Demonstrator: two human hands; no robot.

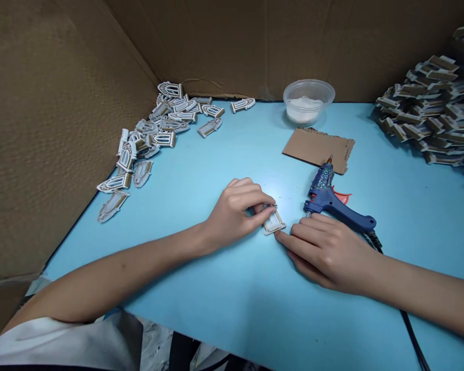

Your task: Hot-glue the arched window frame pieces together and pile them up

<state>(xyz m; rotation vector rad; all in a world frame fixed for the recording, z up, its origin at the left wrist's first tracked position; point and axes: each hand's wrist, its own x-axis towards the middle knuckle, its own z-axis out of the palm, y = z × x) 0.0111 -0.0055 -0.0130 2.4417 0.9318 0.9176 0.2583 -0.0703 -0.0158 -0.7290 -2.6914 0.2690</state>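
Between the thumb and fingers of my left hand [244,207] is a small arched miniature window frame [274,222], white-grey with tan edges. It lies at the table's middle, its top partly hidden by my fingers. My right hand [325,247] rests to its right, the index fingertip touching the frame's lower edge. That hand's thumb is apart from the index tip, and its other fingers are bent. Just beyond my right knuckles lies a blue glue gun [322,196] with a red trigger, its nozzle resting on a piece of cardboard [317,147].
Many similar window frames [170,121] lie loosely piled at the back left. A tall stack of such pieces [441,111] stands at the right. A clear plastic tub [309,100] with white contents sits at the back. Cardboard walls [232,46] border the blue table [216,304]; a black cable [412,330] runs under my right forearm.
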